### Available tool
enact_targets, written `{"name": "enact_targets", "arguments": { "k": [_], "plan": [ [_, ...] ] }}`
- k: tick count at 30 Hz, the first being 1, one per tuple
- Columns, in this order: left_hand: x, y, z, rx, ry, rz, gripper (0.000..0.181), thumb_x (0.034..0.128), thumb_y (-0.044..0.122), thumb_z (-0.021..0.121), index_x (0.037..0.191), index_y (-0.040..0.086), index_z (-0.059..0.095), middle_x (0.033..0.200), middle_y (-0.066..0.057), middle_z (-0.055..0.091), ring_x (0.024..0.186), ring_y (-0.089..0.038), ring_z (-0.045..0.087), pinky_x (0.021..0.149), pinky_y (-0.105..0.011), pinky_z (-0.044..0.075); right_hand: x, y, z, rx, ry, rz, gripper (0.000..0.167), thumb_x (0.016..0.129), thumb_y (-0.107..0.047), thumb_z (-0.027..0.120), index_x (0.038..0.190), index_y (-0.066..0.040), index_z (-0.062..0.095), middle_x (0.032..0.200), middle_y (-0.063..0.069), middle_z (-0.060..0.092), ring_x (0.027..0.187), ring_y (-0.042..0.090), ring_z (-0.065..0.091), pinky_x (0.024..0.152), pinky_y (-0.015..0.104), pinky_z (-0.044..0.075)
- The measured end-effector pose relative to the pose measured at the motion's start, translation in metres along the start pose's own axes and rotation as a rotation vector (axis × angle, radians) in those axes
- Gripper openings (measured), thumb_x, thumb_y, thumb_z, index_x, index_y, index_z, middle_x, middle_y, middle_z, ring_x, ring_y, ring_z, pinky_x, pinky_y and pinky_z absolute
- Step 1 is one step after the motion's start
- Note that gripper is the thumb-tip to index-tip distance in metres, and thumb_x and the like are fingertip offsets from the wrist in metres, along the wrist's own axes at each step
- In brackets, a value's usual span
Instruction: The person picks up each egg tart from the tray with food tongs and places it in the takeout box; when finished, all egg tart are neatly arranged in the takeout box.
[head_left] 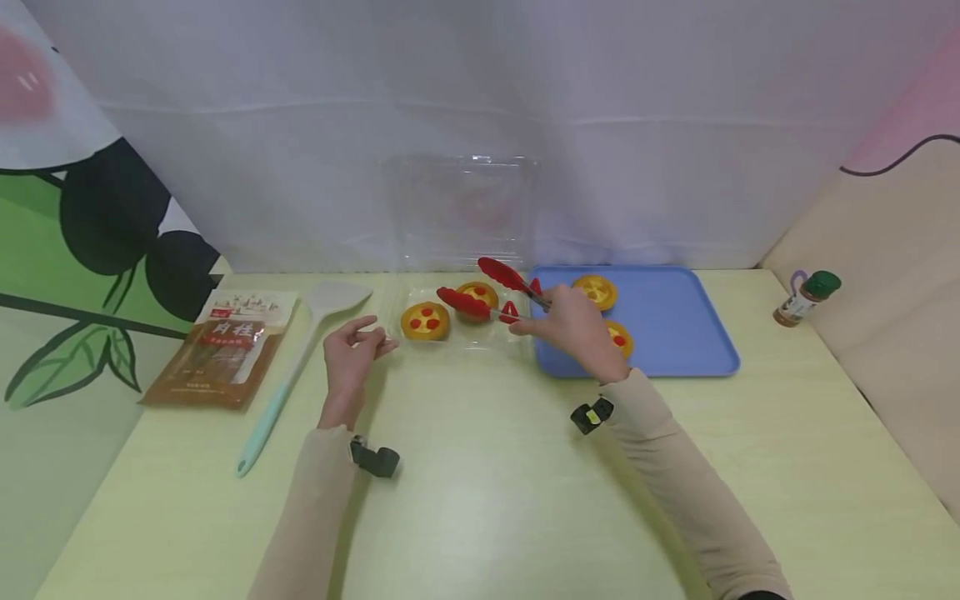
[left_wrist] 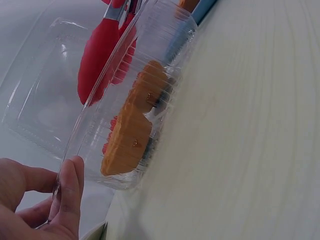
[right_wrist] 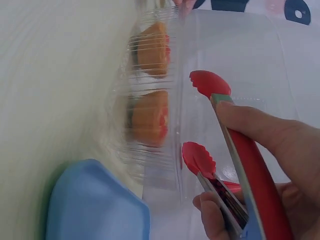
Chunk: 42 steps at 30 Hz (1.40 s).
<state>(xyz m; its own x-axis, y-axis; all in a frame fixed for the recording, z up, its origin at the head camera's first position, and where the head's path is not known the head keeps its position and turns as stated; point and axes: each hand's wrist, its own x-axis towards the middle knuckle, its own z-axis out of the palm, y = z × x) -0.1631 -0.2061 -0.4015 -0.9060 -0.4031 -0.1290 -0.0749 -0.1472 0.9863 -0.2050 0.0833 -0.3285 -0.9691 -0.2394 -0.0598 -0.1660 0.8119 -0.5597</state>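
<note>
The right hand [head_left: 573,329] curls its fingers round red tongs [head_left: 502,273], their tips parted above a clear box [head_left: 480,341]; the left hand [head_left: 352,350] pinches the box's rim at eight o'clock. Two tarts [head_left: 425,322] sit inside; at three o'clock, a blue tray [head_left: 671,325] bears two more.

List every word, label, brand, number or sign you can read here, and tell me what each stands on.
"月桂": large characters on the brown packet.
Packet's red logo, red band and bottom line: too small to read.
Label on the green-capped bottle: too small and blurred to read.
Specks inside the handle of the tongs: too blurred to tell if they are lettering.
</note>
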Motion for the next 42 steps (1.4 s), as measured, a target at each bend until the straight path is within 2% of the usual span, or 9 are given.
{"name": "enact_targets", "arguments": {
  "k": [9,12,15,17,20,24,27,36,42],
  "plan": [
    [-0.002,0.0,0.001,0.003,0.001,0.012,0.036,0.0924,-0.008,0.057,0.128,-0.015,0.052,0.073,-0.002,0.056,0.058,-0.004,0.067,0.07,-0.019,0.062,-0.012,0.025,-0.021,0.127,0.058,-0.073,0.056,0.074,-0.041,0.084,0.062,-0.01,0.039,0.061,-0.001,0.025,0.058,0.016,0.026,0.046,0.026,0.018],
    [-0.002,0.0,0.001,0.023,0.007,0.004,0.035,0.0932,-0.007,0.057,0.128,-0.013,0.053,0.076,-0.003,0.055,0.059,-0.004,0.067,0.071,-0.019,0.061,-0.019,0.032,-0.031,0.17,0.032,-0.033,0.054,0.075,-0.045,0.082,0.066,-0.008,0.044,0.061,0.0,0.03,0.058,0.017,0.031,0.046,0.026,0.021],
    [-0.002,0.001,0.0,0.031,0.004,0.001,0.036,0.0934,-0.006,0.057,0.128,-0.014,0.053,0.075,-0.002,0.055,0.059,-0.003,0.067,0.071,-0.018,0.061,-0.025,0.04,-0.042,0.184,-0.001,0.026,0.047,0.077,-0.049,0.079,0.078,-0.008,0.056,0.058,-0.001,0.036,0.053,0.018,0.037,0.042,0.024,0.026],
    [-0.002,0.001,0.0,0.026,-0.001,0.002,0.037,0.0932,-0.007,0.057,0.129,-0.014,0.052,0.074,-0.002,0.055,0.058,-0.003,0.067,0.071,-0.019,0.061,-0.03,0.045,-0.049,0.193,0.01,0.031,0.046,0.078,-0.05,0.079,0.086,-0.008,0.061,0.057,0.0,0.037,0.051,0.019,0.039,0.041,0.024,0.027],
    [-0.003,0.002,-0.001,0.029,-0.008,-0.001,0.038,0.0934,-0.006,0.057,0.13,-0.014,0.051,0.073,-0.001,0.056,0.059,-0.003,0.067,0.071,-0.019,0.061,-0.039,0.054,-0.058,0.207,0.051,0.021,0.051,0.077,-0.052,0.079,0.083,-0.006,0.058,0.056,-0.002,0.034,0.05,0.016,0.035,0.04,0.026,0.025],
    [-0.003,0.004,0.0,0.049,0.0,-0.013,0.038,0.0941,-0.004,0.057,0.131,-0.013,0.051,0.073,0.001,0.056,0.059,-0.002,0.067,0.071,-0.018,0.061,-0.049,0.066,-0.069,0.167,0.121,0.012,0.06,0.076,-0.054,0.079,0.069,-0.008,0.041,0.058,-0.003,0.027,0.052,0.014,0.03,0.042,0.028,0.021],
    [-0.003,0.004,0.001,0.059,0.013,-0.027,0.037,0.0943,-0.003,0.058,0.13,-0.012,0.053,0.074,0.0,0.056,0.059,-0.002,0.067,0.07,-0.017,0.061,-0.054,0.077,-0.075,0.108,0.157,0.038,0.062,0.076,-0.056,0.078,0.066,-0.01,0.037,0.058,-0.003,0.026,0.053,0.014,0.029,0.044,0.029,0.021],
    [-0.002,0.004,0.002,0.079,0.021,-0.034,0.035,0.0945,-0.002,0.058,0.129,-0.011,0.054,0.078,-0.002,0.055,0.059,-0.002,0.066,0.071,-0.017,0.061,-0.052,0.116,-0.074,0.007,0.153,0.103,0.065,0.077,-0.054,0.077,0.064,-0.009,0.034,0.056,-0.003,0.025,0.051,0.014,0.029,0.045,0.027,0.022],
    [-0.003,0.004,0.001,0.098,0.014,-0.055,0.038,0.095,0.0,0.058,0.131,-0.009,0.053,0.081,-0.003,0.055,0.061,-0.002,0.067,0.074,-0.017,0.06,-0.044,0.127,-0.066,-0.056,0.141,0.133,0.064,0.077,-0.051,0.079,0.063,-0.009,0.032,0.057,-0.001,0.023,0.05,0.016,0.028,0.044,0.025,0.021]
  ]
}}
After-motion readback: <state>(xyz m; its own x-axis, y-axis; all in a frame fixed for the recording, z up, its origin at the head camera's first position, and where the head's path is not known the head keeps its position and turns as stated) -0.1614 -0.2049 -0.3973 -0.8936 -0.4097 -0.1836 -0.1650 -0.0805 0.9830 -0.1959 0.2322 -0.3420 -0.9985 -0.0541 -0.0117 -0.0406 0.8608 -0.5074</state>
